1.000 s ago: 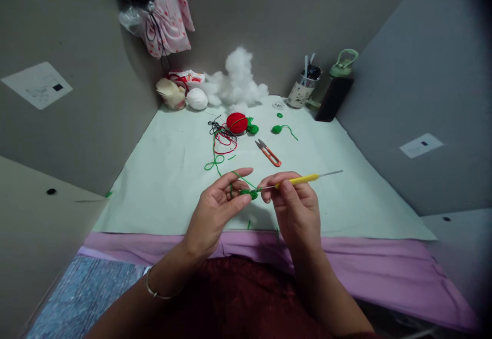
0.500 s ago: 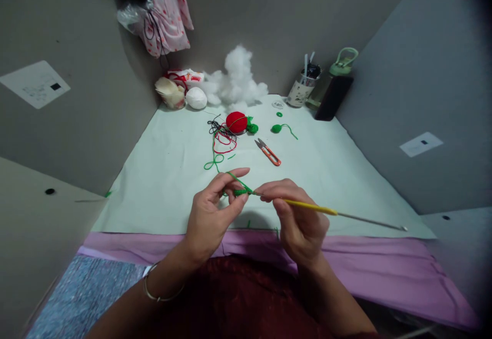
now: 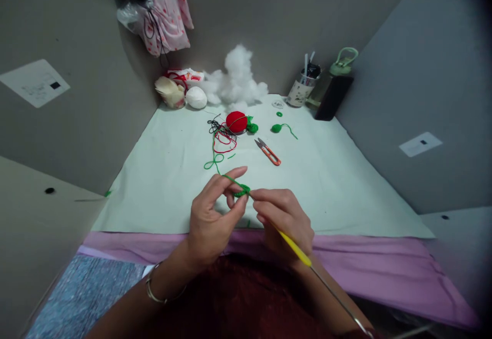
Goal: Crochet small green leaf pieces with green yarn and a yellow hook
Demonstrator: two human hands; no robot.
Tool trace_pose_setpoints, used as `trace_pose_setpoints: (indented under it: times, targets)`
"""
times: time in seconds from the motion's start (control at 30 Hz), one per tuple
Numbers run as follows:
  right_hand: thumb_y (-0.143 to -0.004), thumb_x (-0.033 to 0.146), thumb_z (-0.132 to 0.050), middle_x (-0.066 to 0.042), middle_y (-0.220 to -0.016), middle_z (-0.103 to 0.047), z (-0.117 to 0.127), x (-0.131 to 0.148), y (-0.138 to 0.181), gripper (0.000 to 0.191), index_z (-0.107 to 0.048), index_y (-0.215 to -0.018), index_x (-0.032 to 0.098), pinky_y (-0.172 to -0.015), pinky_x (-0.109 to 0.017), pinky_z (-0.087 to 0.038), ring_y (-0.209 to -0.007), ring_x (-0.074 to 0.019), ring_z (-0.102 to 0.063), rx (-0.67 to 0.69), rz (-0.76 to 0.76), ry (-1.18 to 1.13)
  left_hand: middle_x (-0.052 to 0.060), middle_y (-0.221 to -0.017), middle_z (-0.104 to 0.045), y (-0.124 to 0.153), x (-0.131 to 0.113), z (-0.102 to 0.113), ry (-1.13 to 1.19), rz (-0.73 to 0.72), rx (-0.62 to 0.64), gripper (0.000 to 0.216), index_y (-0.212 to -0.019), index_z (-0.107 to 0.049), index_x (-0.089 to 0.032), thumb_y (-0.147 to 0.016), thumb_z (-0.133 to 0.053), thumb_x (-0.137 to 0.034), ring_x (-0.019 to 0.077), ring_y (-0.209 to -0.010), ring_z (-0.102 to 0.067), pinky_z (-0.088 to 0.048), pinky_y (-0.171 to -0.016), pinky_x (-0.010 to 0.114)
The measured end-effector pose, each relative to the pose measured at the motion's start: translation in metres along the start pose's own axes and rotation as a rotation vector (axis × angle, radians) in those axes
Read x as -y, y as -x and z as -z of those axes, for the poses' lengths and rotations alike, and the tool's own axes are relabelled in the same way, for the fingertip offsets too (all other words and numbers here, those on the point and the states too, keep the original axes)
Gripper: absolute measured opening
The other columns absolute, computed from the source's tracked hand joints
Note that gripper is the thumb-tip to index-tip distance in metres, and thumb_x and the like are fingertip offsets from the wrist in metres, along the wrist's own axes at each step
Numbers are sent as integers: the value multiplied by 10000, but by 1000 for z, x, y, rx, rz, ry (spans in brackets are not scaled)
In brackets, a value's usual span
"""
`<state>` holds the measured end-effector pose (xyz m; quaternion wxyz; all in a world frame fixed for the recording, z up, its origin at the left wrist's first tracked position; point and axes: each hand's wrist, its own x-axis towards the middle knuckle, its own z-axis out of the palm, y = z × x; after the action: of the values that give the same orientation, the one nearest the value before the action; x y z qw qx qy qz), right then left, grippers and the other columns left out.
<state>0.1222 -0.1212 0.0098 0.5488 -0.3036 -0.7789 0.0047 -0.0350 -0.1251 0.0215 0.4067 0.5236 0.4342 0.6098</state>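
Note:
My left hand [image 3: 213,218] pinches a small green crochet piece [image 3: 242,191] between thumb and middle finger, with green yarn [image 3: 217,162] running over the raised index finger toward the table. My right hand [image 3: 284,216] is closed on a yellow-handled crochet hook [image 3: 295,249]. The hook's tip meets the green piece, and its metal shaft points down and to the right toward my lap. Both hands hover above the near edge of the pale green mat [image 3: 326,175].
On the mat lie orange snips [image 3: 268,152], a red crocheted ball [image 3: 236,122] with green bits, tangled black and red threads [image 3: 222,135] and a small green piece [image 3: 277,128]. At the back are white stuffing [image 3: 236,80], a pen cup [image 3: 302,90] and a dark bottle [image 3: 334,90]. Grey walls close in on both sides.
My right hand has turned the hook, swinging its back end from pointing right to pointing down toward my lap. The left hand keeps its pinch and has raised its index finger slightly.

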Motion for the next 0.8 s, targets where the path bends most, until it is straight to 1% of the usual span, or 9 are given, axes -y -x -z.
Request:
trace_pose_setpoints:
  times: [0.17,0.2,0.27,0.37,0.43,0.53,0.63,0.7,0.8]
  targets:
    - [-1014,147,-572,-78,-1045,-784,-4,-1,0,238,-723,-1159,259,-721,-368,-607,-892,-206,-737,-64,-125,-171,6,-865,-698,-2,-4,1,92,124,-1,470,-1273,-762,-272,-819,-844,-177,158,-787,-594,-506,-827,300]
    - [-1006,134,-579,-78,-1042,-782,-5,-1,-1,237,-730,-1147,251,-729,-365,-605,-891,-204,-734,-83,-139,-191,4,-846,-688,-4,-4,2,118,159,20,499,-1294,-747,-261,-812,-858,-195,159,-789,-602,-507,-804,292]
    - [-992,100,-591,-73,-1025,-778,-8,-1,-3,243,-737,-1129,237,-759,-360,-602,-909,-197,-728,-107,-171,-214,-18,-783,-641,-7,-4,2,208,252,94,538,-1347,-708,-242,-830,-857,-254,139,-707,-587,-490,-703,267]
    - [-998,93,-582,-47,-959,-769,-11,-1,-7,235,-739,-1087,243,-750,-346,-599,-891,-185,-719,-160,-310,-311,-45,-737,-563,-11,-2,3,364,364,172,454,-1362,-693,-237,-930,-766,-353,86,-569,-498,-423,-593,241]
    - [-1010,114,-572,-35,-928,-761,-12,-1,-10,216,-743,-1042,242,-703,-324,-589,-838,-171,-708,-183,-407,-397,-28,-754,-568,-12,-1,4,421,388,170,383,-1332,-717,-233,-986,-689,-395,89,-593,-502,-414,-597,238]
    - [-1018,144,-571,-29,-901,-751,-10,0,-16,197,-748,-998,229,-666,-308,-575,-762,-150,-678,-183,-478,-443,8,-807,-611,-12,-2,4,436,387,165,360,-1293,-747,-228,-1008,-646,-423,113,-680,-530,-431,-633,241]
    - [-1014,139,-571,-32,-910,-758,-8,1,-19,199,-745,-1020,235,-670,-319,-578,-777,-160,-684,-182,-456,-403,13,-886,-639,-12,-1,3,388,362,162,370,-1277,-754,-239,-928,-759,-359,115,-729,-532,-434,-645,232]
    - [-1002,112,-576,-41,-936,-766,-7,2,-17,225,-742,-1073,246,-705,-342,-594,-841,-184,-708,-159,-371,-332,10,-915,-654,-12,-1,1,366,354,133,430,-1281,-745,-241,-863,-824,-305,118,-764,-543,-431,-637,218]
    - [-970,72,-619,-60,-1018,-758,-9,1,-8,330,-738,-1202,274,-761,-367,-613,-917,-206,-720,-87,-198,-112,5,-914,-664,-12,-1,-1,404,360,77,511,-1315,-720,-237,-824,-859,-265,121,-816,-580,-470,-718,212]
